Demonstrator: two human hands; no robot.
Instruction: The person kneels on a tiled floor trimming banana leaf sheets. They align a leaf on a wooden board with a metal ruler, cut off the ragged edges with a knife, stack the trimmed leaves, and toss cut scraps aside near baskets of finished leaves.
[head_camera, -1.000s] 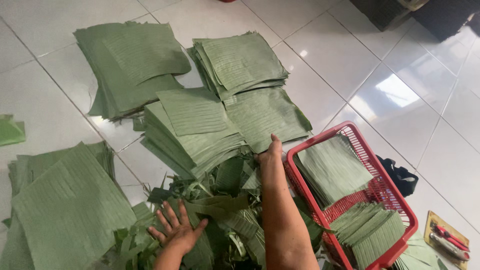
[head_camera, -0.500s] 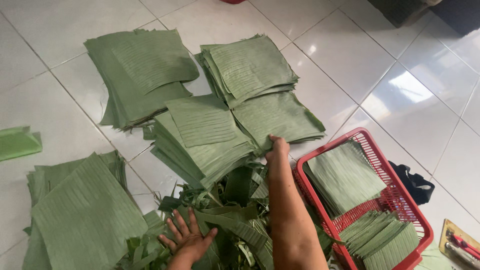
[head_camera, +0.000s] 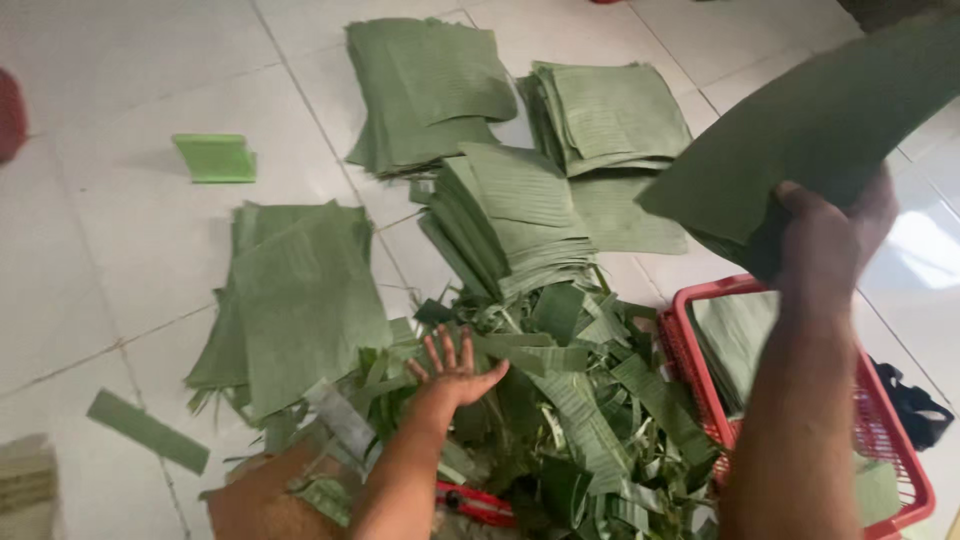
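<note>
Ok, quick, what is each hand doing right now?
Left hand: open, fingers spread, resting on the heap of green leaf trimmings.
Right hand: closed on a stack of cut green banana-leaf sheets.

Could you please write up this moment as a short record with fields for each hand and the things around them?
Left hand: left hand open, fingers spread, pressing flat on the leaf scraps.
Right hand: right hand raised, grip shut on a cut leaf sheet.
Basket: red basket below the right arm, with leaf sheets inside.
Stacks: leaf stacks lying on the tiled floor.
</note>
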